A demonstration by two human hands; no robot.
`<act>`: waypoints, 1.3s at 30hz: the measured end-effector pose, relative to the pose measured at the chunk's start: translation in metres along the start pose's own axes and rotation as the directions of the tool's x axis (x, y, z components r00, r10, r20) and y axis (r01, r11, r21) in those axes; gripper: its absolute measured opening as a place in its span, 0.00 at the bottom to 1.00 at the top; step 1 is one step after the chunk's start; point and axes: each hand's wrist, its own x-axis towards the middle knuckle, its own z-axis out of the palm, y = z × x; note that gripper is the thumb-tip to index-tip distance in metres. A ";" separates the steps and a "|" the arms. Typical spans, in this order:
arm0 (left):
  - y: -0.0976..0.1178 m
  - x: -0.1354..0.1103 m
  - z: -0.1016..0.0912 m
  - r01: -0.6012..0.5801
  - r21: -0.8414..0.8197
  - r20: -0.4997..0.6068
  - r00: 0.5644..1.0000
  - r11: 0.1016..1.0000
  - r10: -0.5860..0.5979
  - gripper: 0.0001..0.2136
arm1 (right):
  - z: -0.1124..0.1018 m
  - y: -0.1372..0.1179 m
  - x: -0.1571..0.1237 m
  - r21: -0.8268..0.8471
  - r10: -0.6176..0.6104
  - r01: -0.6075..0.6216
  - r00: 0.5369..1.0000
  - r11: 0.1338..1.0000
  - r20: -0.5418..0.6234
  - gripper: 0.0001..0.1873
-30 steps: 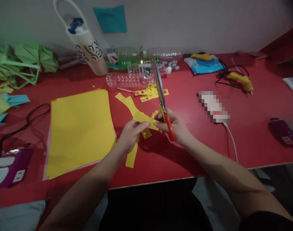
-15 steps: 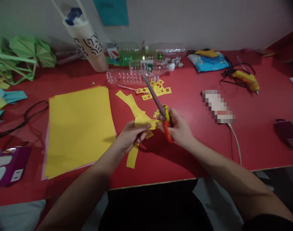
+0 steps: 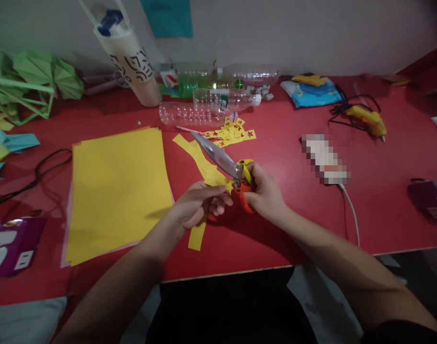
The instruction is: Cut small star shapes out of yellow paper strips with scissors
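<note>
My right hand [image 3: 267, 191] is closed round the handles of a pair of scissors [image 3: 220, 155], one handle yellow and one red. The blades point up and to the left. My left hand [image 3: 200, 203] pinches a piece of yellow paper [image 3: 218, 179] between thumb and fingers, close to the scissors' pivot. Under and behind it lie yellow paper strips [image 3: 188, 145]; another strip end [image 3: 197, 236] shows below the left hand. Beyond the blades are yellow strips with star-shaped holes [image 3: 245, 136] and a thin pen-like stick [image 3: 184, 129].
A stack of yellow sheets [image 3: 118, 191] lies left. Clear plastic bottles [image 3: 182, 113] and a tall tumbler [image 3: 137, 71] stand or lie at the back. Rightward are a blurred-out phone-like object [image 3: 324, 157] with a white cable, a yellow glue gun [image 3: 365, 119] and a blue packet [image 3: 310, 93].
The scissors have swung leftward and lower, their blades now lying more level. My left fingers have shifted slightly right, still pinching the paper.
</note>
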 end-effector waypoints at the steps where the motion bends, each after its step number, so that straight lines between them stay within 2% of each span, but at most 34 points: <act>1: 0.000 0.000 0.000 -0.016 0.003 -0.011 1.000 1.000 0.016 0.09 | 0.000 0.000 0.000 0.007 0.010 -0.010 1.000 1.000 0.008 0.15; 4: 0.001 0.000 0.001 -0.082 -0.014 -0.063 0.995 0.997 0.081 0.07 | 0.003 -0.001 -0.001 0.064 0.039 -0.040 0.999 0.997 0.019 0.15; 8: 0.006 -0.002 0.000 -0.164 -0.056 -0.112 0.981 0.985 0.157 0.06 | 0.001 -0.003 0.000 0.118 0.023 -0.017 0.998 0.993 -0.052 0.15; 11: 0.012 -0.003 -0.004 -0.281 -0.025 -0.198 0.942 0.959 0.271 0.06 | -0.006 -0.005 0.000 0.122 0.011 -0.004 0.998 0.992 -0.061 0.19; 14: 0.018 -0.005 -0.009 -0.405 0.029 -0.314 0.864 0.914 0.393 0.06 | -0.015 -0.008 -0.002 0.064 0.017 -0.027 0.990 0.998 0.140 0.17; 16: 0.022 -0.007 -0.011 -0.484 0.041 -0.369 0.805 0.874 0.464 0.05 | -0.019 -0.011 -0.005 0.062 -0.008 -0.011 0.957 0.998 0.292 0.18; 19: 0.027 -0.010 -0.014 -0.587 0.047 -0.428 0.719 0.808 0.547 0.04 | -0.021 -0.017 -0.007 -0.017 -0.003 0.011 0.893 1.000 0.449 0.22; 21: 0.030 -0.012 -0.016 -0.631 0.060 -0.462 0.669 0.773 0.582 0.04 | -0.020 -0.021 -0.007 -0.117 0.055 0.006 0.856 0.993 0.514 0.23; 23: 0.031 -0.013 -0.017 -0.652 0.073 -0.474 0.643 0.754 0.602 0.05 | -0.018 -0.023 -0.007 -0.221 0.130 -0.010 0.834 0.975 0.537 0.25; 26: 0.032 -0.013 -0.017 -0.658 0.080 -0.465 0.639 0.749 0.612 0.06 | -0.015 -0.023 -0.006 -0.294 0.188 -0.032 0.834 0.955 0.519 0.26; 32: 0.025 -0.014 -0.009 -0.672 0.065 -0.430 0.648 0.737 0.629 0.03 | -0.010 -0.023 -0.008 -0.241 0.168 -0.046 0.838 0.969 0.519 0.28; 39: 0.016 -0.012 -0.002 -0.638 -0.089 -0.377 0.733 0.765 0.567 0.05 | -0.007 -0.025 -0.011 -0.149 0.140 -0.072 0.840 0.986 0.524 0.28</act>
